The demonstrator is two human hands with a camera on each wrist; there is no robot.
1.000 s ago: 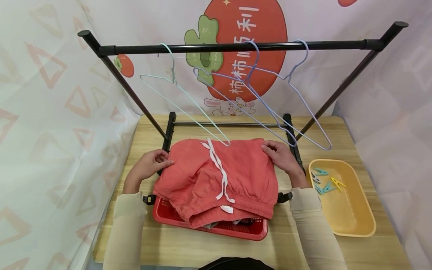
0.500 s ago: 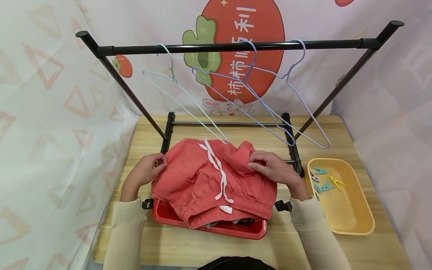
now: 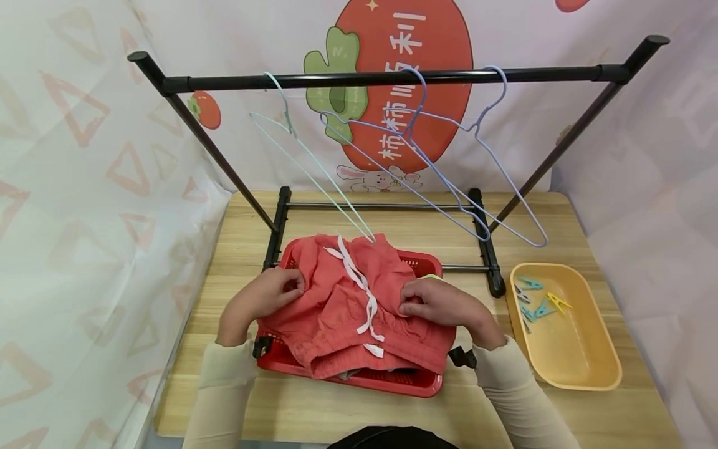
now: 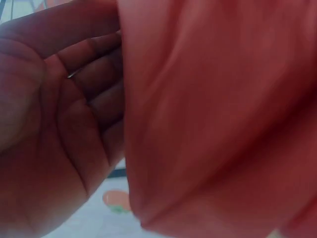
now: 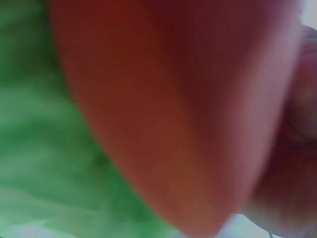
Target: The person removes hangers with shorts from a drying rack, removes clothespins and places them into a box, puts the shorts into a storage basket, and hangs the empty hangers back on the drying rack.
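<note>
Red shorts (image 3: 336, 330) with a white drawstring (image 3: 352, 269) lie bunched over a red basket (image 3: 387, 383), waistband toward the near side. My left hand (image 3: 268, 298) pinches the shorts' left edge; in the left wrist view the cloth hides its fingertips. My right hand (image 3: 443, 302) pinches the right side of the shorts, and a fold of red cloth covers most of the right wrist view. Behind that fold a green cloth (image 5: 44, 144) shows, blurred. More clothing peeks out under the waistband.
A black rack (image 3: 348, 80) stands over the table (image 3: 336, 418). On its bar hang a mint hanger (image 3: 320, 165) and two purple hangers (image 3: 443, 178) (image 3: 510, 178). At right, a yellow tray (image 3: 583, 343) holds several clothespins (image 3: 541, 310).
Both hands have moved inward and nearer, gathering the far part of the shorts. The basket's back rim has come into view. The mint hanger has turned slightly.
</note>
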